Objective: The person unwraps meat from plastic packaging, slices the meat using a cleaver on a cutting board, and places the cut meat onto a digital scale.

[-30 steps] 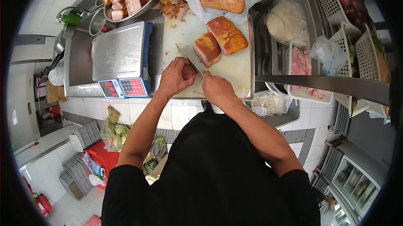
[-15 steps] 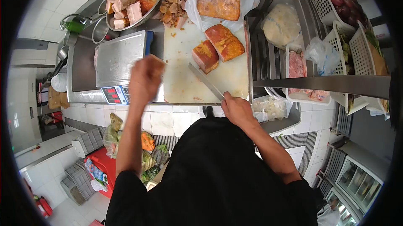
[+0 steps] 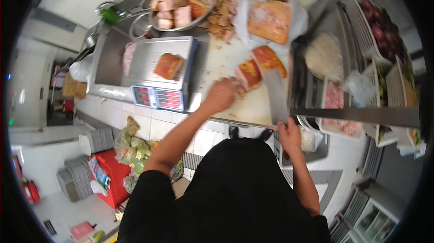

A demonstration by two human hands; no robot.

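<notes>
My left hand reaches over the white cutting board, fingers stretched toward a small browned block of roast pork. I cannot tell whether the fingertips touch it. Against that block lies a larger roast pork piece, partly behind the blade. My right hand grips the handle of a broad-bladed cleaver, its blade pointing away from me over the board's right side. On the steel plate of the digital scale rests a single cut of pork, and red digits are lit.
A metal bowl heaped with pork chunks stands at the back, beside a pile of meat scraps. A bagged pork slab lies behind the board. To the right are a metal rail and a basket of red onions.
The pork cut has gone from my left hand onto the scale. That hand has moved right, toward the pork on the board. The cleaver now shows its broad side, farther right.
</notes>
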